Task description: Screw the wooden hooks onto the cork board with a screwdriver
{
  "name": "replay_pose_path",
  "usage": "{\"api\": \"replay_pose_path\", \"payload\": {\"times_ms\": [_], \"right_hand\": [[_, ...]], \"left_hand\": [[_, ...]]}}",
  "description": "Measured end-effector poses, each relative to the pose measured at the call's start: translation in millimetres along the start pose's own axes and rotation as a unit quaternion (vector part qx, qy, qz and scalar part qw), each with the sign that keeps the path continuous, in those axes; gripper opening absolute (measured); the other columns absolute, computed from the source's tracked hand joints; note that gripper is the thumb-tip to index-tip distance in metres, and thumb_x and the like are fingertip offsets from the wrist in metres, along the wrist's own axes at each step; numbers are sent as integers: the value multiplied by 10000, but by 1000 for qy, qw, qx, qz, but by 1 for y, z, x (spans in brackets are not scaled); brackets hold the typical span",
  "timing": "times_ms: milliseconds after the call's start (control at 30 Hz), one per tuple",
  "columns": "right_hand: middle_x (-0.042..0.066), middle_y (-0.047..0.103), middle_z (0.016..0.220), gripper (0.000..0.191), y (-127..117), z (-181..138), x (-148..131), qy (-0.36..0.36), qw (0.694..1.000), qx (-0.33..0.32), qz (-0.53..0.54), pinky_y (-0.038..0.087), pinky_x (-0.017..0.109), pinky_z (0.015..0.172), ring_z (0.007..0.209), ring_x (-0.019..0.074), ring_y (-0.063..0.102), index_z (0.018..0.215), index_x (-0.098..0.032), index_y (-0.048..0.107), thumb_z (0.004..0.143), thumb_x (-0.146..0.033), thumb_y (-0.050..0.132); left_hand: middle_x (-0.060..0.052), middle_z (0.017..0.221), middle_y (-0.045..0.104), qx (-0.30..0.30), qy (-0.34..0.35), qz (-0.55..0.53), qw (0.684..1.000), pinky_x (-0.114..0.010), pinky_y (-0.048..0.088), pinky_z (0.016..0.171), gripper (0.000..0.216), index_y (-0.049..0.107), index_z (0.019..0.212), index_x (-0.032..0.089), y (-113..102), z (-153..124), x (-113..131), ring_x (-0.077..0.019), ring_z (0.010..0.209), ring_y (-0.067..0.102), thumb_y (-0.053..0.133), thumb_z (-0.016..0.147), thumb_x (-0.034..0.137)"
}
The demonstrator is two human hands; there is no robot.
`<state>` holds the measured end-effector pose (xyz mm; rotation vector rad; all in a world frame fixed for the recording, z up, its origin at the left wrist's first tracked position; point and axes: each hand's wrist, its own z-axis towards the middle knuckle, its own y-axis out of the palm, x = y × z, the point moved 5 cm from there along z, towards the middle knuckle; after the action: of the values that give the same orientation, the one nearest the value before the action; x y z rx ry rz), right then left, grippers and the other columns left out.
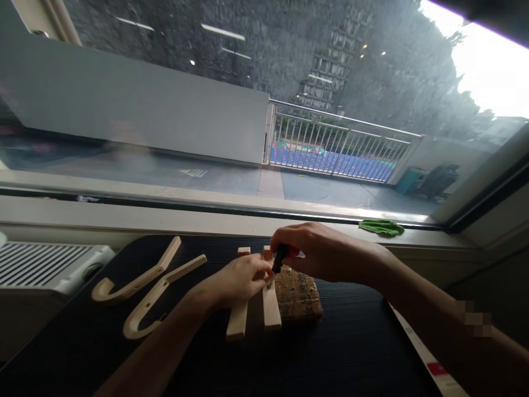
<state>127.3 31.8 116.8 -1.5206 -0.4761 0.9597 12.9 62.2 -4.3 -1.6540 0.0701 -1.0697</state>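
My right hand (316, 251) is wrapped round a screwdriver (280, 258) with a dark handle. Its shaft slants down to a hole in the right-hand pale wooden slat (271, 309). Across the left-hand wooden slat (237, 322) lies my left hand (237, 280), its fingers drawn together close to the screwdriver's shaft; what they pinch is hidden. Beside and partly under the right slat is a brown, tape-wrapped block (300, 298). To the left, two curved wooden pieces with hooked ends rest apart on the table: a farther one (142, 281) and a nearer one (146, 303).
The black table (330, 353) stands against a window sill (198, 220). A green cloth (381, 226) lies on the sill at the right. A white radiator (53, 264) is at the left. A pale strip with a red mark (438, 368) runs along the table's right side.
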Motion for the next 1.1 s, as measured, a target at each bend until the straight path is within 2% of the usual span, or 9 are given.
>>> {"api": "replay_pose_path", "payload": {"times_ms": [100,167,333,667,867,1100], "right_hand": [[41,644,877,219,-3,4,-8,-6,999,-28,-25,357,212,616,733,111,540,995,-141,585,794,-114,503],[40,641,833,198,-3,5,-11,3,999,-30,-45,337,201,570,673,97,518,982,-132,586,803,-150,504],[23,627,724,235,-1,5,-9,31,995,-23,-93,278,209,485,566,90,462,930,-152,593,829,-345,504],[37,651,887,223,2,9,-10,-11,992,-88,-93,335,228,621,752,120,541,982,-191,626,814,-192,478],[-6,630,731,195,3,11,-2,44,989,-93,-103,280,211,506,574,82,472,907,-197,634,826,-289,482],[0,640,759,211,4,14,-3,50,989,-100,-100,284,218,524,590,82,477,925,-191,641,827,-279,475]], "left_hand": [[1,803,615,3,-4,8,1000,-219,384,619,123,586,746,196,2,-1,-3,-135,717,558,467,771,215],[0,788,616,6,-5,14,1000,-221,382,609,125,583,735,194,2,-2,-4,-135,703,558,466,770,222],[9,777,623,14,-9,3,1000,-216,388,618,117,593,774,204,0,-4,-3,-133,705,564,480,758,231],[-9,807,640,6,23,3,1000,-221,386,655,150,626,746,197,1,-4,-3,-142,735,570,477,747,217],[-1,810,659,0,14,-2,1000,-219,390,665,184,660,800,220,2,-4,-4,-143,763,584,482,756,231],[9,828,655,-11,4,-3,1000,-217,385,636,197,676,826,242,0,-5,-3,-141,747,570,494,752,259]]}}
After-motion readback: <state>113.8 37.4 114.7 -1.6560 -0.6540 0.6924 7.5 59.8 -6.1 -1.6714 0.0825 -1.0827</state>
